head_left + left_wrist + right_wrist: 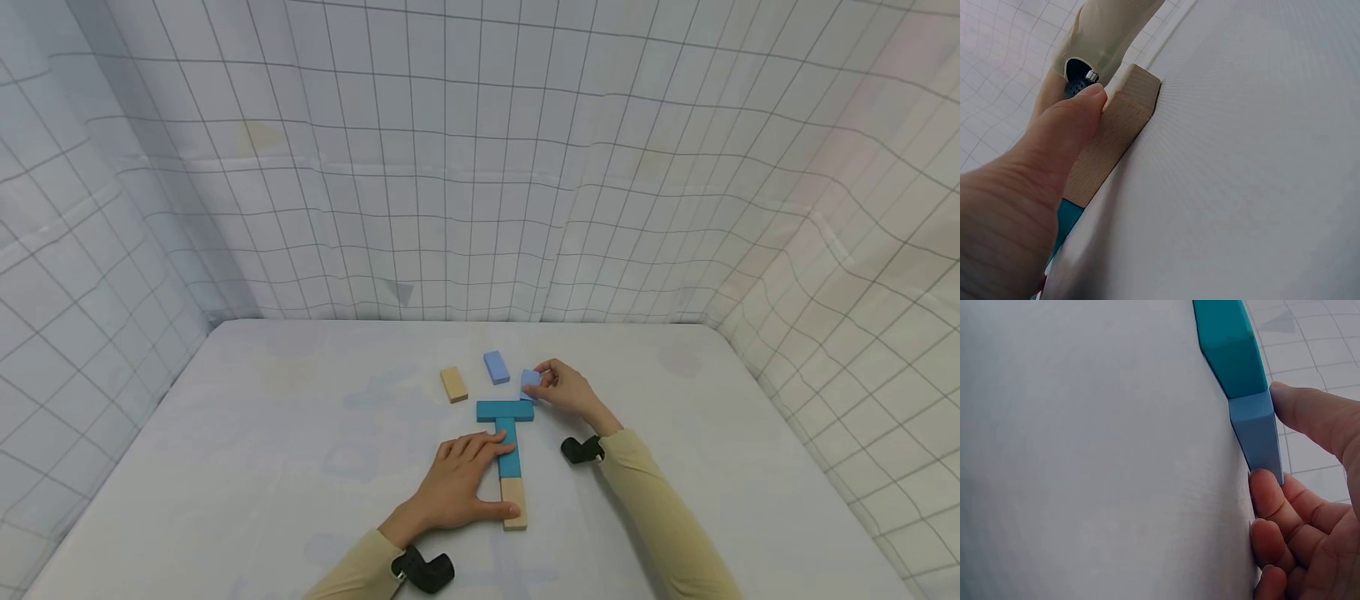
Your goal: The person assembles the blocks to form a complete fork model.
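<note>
Teal and natural wood blocks lie flat in a T shape: a teal crossbar block, a teal stem block below it, and a natural wood block at the near end. My left hand rests with spread fingers, fingertips on the teal stem and thumb on the wood block. My right hand pinches a light blue block between thumb and fingers. In the right wrist view that light blue block stands against the end of the teal crossbar, flat on the table.
Beyond the crossbar lie another light blue block and a natural wood block. The white table is enclosed by white grid-patterned curtains at the back and sides.
</note>
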A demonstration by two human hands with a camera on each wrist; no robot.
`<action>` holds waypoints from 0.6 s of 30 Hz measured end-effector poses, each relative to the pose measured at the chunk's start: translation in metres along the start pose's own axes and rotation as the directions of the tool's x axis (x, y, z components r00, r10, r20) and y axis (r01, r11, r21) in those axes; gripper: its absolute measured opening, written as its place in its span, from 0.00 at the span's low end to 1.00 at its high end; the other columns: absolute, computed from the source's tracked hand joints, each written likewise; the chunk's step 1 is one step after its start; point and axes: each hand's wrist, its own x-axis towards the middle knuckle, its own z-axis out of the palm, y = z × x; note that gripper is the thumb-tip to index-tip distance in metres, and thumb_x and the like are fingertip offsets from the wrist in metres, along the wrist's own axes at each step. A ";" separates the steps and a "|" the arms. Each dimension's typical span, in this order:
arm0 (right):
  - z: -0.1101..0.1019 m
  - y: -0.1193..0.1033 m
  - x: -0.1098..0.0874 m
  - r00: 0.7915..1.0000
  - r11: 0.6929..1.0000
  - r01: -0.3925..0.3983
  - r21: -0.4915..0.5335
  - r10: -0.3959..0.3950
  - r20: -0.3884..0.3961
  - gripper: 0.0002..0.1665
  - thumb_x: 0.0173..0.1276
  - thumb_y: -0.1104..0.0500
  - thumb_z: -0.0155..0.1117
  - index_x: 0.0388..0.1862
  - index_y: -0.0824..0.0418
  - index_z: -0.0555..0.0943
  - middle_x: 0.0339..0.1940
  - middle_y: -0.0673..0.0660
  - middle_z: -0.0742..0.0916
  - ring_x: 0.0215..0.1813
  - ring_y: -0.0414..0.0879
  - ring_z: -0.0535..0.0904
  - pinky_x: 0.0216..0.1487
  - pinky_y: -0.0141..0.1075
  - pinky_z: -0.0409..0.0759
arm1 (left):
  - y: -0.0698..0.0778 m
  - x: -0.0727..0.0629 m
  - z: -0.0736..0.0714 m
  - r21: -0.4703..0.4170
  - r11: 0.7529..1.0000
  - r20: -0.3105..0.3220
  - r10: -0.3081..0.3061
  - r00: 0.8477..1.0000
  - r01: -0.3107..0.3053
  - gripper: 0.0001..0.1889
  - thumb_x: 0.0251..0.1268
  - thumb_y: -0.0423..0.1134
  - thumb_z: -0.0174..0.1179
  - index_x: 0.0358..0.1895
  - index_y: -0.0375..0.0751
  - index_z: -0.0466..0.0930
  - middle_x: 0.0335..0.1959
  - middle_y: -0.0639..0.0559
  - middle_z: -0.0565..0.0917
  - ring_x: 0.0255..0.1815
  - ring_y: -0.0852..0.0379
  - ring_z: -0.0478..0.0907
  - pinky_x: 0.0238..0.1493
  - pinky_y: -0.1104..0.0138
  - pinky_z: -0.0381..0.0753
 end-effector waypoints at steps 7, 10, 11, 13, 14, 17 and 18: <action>-0.001 0.001 -0.002 1.000 1.000 -0.014 -0.015 0.014 -0.006 0.24 0.60 0.52 0.70 0.48 0.66 0.77 0.26 0.50 0.79 0.28 0.43 0.71 0.34 0.36 0.69 | 0.000 0.000 0.003 -0.004 1.000 -0.013 0.017 1.000 -0.017 0.44 0.53 0.76 0.49 0.71 0.57 0.62 0.72 0.57 0.59 0.69 0.52 0.55 0.59 0.49 0.56; 0.000 0.001 -0.001 1.000 1.000 -0.011 -0.012 0.010 -0.007 0.24 0.60 0.53 0.70 0.49 0.66 0.77 0.26 0.50 0.79 0.29 0.43 0.71 0.34 0.35 0.69 | 0.001 0.000 0.002 -0.001 1.000 -0.002 0.006 1.000 -0.006 0.44 0.52 0.77 0.49 0.71 0.58 0.61 0.72 0.58 0.58 0.69 0.53 0.55 0.60 0.49 0.55; 0.000 0.001 -0.001 1.000 1.000 -0.007 -0.010 0.007 -0.005 0.24 0.60 0.53 0.70 0.49 0.67 0.76 0.26 0.50 0.79 0.29 0.43 0.70 0.34 0.35 0.69 | 0.001 0.000 0.001 -0.001 1.000 0.003 -0.001 1.000 0.001 0.44 0.52 0.77 0.49 0.71 0.59 0.61 0.72 0.59 0.58 0.69 0.53 0.54 0.60 0.49 0.55; 0.000 0.000 0.000 1.000 1.000 -0.006 -0.005 0.006 -0.004 0.24 0.60 0.53 0.71 0.49 0.67 0.77 0.26 0.50 0.79 0.29 0.43 0.70 0.34 0.35 0.68 | 0.001 -0.001 0.000 0.002 1.000 0.008 -0.007 1.000 0.007 0.44 0.52 0.77 0.49 0.71 0.59 0.61 0.72 0.59 0.58 0.69 0.53 0.54 0.60 0.49 0.55; 0.000 -0.001 0.000 1.000 1.000 -0.007 -0.004 0.007 -0.004 0.24 0.60 0.53 0.71 0.49 0.67 0.77 0.26 0.50 0.79 0.29 0.43 0.70 0.34 0.35 0.68 | 0.000 -0.001 0.000 0.005 1.000 0.011 -0.010 1.000 0.009 0.44 0.51 0.77 0.48 0.71 0.59 0.61 0.72 0.59 0.57 0.69 0.53 0.54 0.60 0.49 0.55; 0.000 -0.001 0.001 1.000 1.000 -0.008 -0.010 0.008 -0.005 0.24 0.60 0.54 0.70 0.50 0.67 0.77 0.26 0.50 0.78 0.29 0.43 0.70 0.34 0.35 0.68 | 0.000 -0.001 0.000 0.011 1.000 0.012 -0.011 1.000 0.011 0.44 0.51 0.78 0.48 0.71 0.60 0.61 0.72 0.60 0.57 0.69 0.54 0.54 0.60 0.49 0.55; 0.000 -0.001 0.001 1.000 1.000 -0.012 -0.013 0.012 -0.005 0.25 0.60 0.53 0.70 0.50 0.67 0.77 0.26 0.49 0.78 0.29 0.43 0.70 0.34 0.35 0.68 | 0.000 -0.001 0.000 0.012 1.000 0.013 -0.011 1.000 0.011 0.44 0.51 0.78 0.48 0.71 0.60 0.61 0.72 0.60 0.57 0.69 0.54 0.54 0.60 0.50 0.55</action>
